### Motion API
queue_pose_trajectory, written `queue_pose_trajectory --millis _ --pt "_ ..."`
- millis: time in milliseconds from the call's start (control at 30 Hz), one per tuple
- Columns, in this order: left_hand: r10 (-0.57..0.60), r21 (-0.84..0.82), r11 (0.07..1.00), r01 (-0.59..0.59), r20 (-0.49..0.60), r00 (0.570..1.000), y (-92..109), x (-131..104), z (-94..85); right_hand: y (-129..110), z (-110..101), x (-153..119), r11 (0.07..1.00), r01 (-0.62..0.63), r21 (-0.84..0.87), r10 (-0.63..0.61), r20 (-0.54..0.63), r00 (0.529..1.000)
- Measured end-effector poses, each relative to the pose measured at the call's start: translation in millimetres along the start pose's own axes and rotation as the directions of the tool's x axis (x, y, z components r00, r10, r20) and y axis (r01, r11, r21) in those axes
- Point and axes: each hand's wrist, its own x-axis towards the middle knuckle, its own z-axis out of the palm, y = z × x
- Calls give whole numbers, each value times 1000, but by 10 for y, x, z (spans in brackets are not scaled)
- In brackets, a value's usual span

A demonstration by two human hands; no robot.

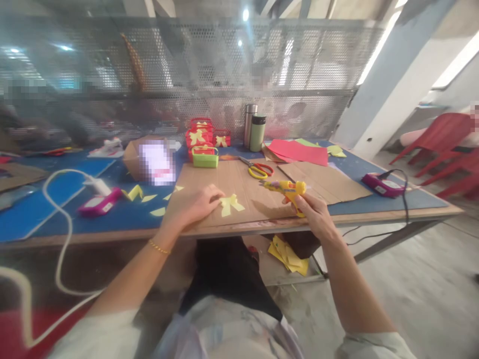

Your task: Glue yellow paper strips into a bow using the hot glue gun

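My right hand [312, 212] grips a yellow glue gun [286, 188], its nozzle pointing left above the cardboard [209, 182]. A yellow paper bow [231, 204] lies on the cardboard near the table's front edge. Just left of the bow, my left hand [196, 205] rests with its fingers curled together at the bow's edge; whatever they pinch is too small to make out. Behind the cardboard stand red paper baskets [198, 137] with yellow bows and a light green basket [205, 158].
Scissors [258, 169] with yellow and red handles lie on the cardboard. Two bottles [257, 132] stand at the back, beside red paper sheets [297, 151]. Purple power strips [100, 203] sit on both sides, with a white cable on the left. A lit phone [157, 162] leans at left.
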Motion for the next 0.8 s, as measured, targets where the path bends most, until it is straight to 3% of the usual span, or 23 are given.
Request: queue_pose_trajectory --millis 267,433,600,800 --pt "10 42 999 -7 -82 997 -1 63 -209 107 -401 49 993 26 -115 -38 -106 994" --pt "18 -12 1000 -19 -125 992 -20 194 -334 140 -533 218 989 44 -140 -57 -94 994" --pt "45 150 988 -22 -147 988 -165 355 -463 -103 -335 597 985 122 -121 -129 -47 991" --pt "14 241 971 13 -107 994 -405 528 -383 -510 220 1189 962 273 -27 -274 -28 961"
